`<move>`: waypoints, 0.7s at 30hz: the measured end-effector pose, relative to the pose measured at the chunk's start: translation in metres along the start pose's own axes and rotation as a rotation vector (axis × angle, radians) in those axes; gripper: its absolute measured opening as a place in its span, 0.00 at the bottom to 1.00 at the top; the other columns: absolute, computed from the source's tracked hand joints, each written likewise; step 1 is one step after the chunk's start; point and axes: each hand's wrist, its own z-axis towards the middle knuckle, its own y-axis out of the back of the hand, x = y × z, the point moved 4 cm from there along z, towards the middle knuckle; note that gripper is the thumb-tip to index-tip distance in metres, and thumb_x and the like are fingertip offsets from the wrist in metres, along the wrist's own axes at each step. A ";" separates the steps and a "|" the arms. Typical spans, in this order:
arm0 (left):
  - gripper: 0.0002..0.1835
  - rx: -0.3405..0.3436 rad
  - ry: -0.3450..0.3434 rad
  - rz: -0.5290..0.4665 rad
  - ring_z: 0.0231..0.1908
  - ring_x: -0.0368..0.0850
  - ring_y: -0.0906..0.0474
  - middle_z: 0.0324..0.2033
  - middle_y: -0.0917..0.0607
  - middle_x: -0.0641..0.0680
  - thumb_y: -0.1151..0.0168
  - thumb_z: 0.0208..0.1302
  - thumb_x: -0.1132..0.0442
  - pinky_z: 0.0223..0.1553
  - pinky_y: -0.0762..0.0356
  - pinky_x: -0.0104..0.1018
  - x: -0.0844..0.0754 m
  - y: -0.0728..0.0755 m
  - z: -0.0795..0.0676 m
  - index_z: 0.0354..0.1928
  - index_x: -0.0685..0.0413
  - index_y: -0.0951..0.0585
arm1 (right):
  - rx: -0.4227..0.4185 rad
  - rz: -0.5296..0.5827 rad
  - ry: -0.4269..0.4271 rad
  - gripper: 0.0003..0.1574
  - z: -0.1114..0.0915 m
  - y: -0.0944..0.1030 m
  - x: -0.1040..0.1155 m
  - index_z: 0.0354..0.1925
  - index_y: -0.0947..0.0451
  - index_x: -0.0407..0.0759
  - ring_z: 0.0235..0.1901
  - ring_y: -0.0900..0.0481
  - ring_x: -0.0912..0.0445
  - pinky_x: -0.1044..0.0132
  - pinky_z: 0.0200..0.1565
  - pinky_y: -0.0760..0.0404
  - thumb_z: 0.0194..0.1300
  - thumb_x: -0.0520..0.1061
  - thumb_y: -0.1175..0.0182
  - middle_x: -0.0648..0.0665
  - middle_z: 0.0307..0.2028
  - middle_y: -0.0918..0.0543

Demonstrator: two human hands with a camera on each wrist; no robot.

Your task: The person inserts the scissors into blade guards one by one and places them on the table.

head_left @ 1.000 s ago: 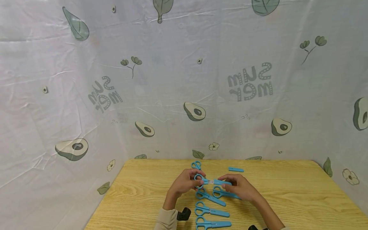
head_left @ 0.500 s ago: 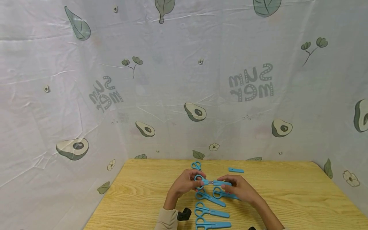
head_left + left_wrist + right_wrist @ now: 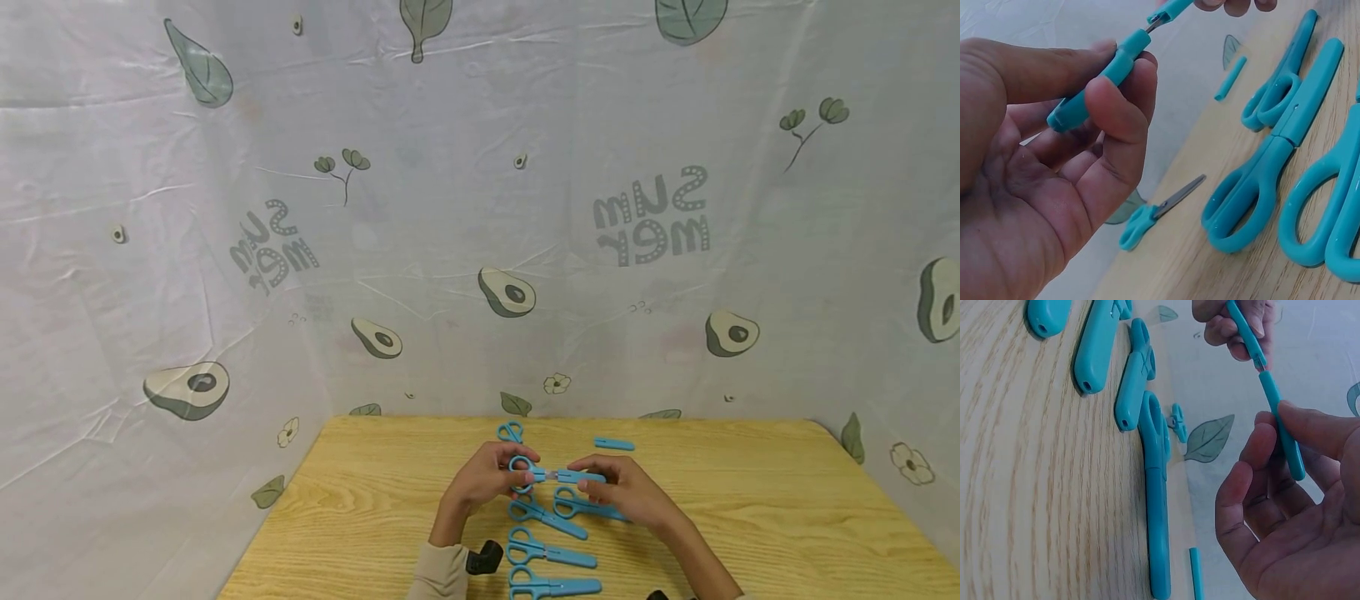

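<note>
Above the table, my left hand (image 3: 480, 481) pinches the blue handles of a pair of scissors (image 3: 1124, 61) between thumb and fingers. My right hand (image 3: 628, 493) grips a blue blade cover (image 3: 1282, 428) the same way. The cover sits over the blade's front part, in line with the handles. A short strip of bare metal blade (image 3: 551, 475) shows between handles and cover. Just below my right hand lies a covered pair of blue scissors (image 3: 573, 503), partly hidden by it. Another covered pair (image 3: 551, 518) lies below the held scissors.
Two more covered scissors (image 3: 570, 555) (image 3: 566, 587) lie in a column nearer the person. At the back of the wooden table (image 3: 405, 500) are uncovered scissors (image 3: 1140, 226) and a loose blue cover (image 3: 614, 444). A printed curtain (image 3: 450, 208) hangs behind.
</note>
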 end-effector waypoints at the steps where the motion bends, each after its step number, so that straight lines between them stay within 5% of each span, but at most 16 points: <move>1: 0.13 0.002 -0.002 -0.001 0.35 0.45 0.12 0.35 0.14 0.48 0.34 0.75 0.70 0.33 0.15 0.35 0.000 0.000 0.000 0.58 0.59 0.14 | -0.002 0.003 -0.004 0.26 0.000 0.000 0.000 0.67 0.22 0.29 0.38 0.18 0.55 0.62 0.39 0.14 0.81 0.44 0.38 0.31 0.53 0.17; 9: 0.16 0.011 -0.028 0.024 0.35 0.45 0.12 0.34 0.14 0.48 0.34 0.76 0.70 0.33 0.13 0.34 -0.002 -0.002 0.001 0.62 0.68 0.17 | -0.038 -0.006 -0.005 0.25 0.000 -0.001 0.001 0.65 0.20 0.30 0.35 0.19 0.55 0.62 0.35 0.16 0.79 0.44 0.37 0.30 0.52 0.16; 16: 0.13 -0.005 -0.027 0.065 0.35 0.49 0.12 0.33 0.15 0.48 0.33 0.75 0.69 0.35 0.10 0.44 -0.003 0.000 0.000 0.57 0.62 0.14 | -0.040 -0.005 0.008 0.23 0.001 -0.004 0.000 0.64 0.18 0.31 0.39 0.17 0.56 0.62 0.39 0.14 0.79 0.44 0.37 0.26 0.63 0.19; 21: 0.14 0.006 -0.035 0.069 0.32 0.42 0.14 0.32 0.16 0.46 0.33 0.74 0.70 0.34 0.10 0.41 -0.003 -0.001 0.000 0.59 0.67 0.15 | -0.040 -0.014 0.014 0.23 0.002 -0.005 0.000 0.64 0.18 0.31 0.35 0.19 0.58 0.62 0.34 0.16 0.79 0.44 0.37 0.28 0.57 0.15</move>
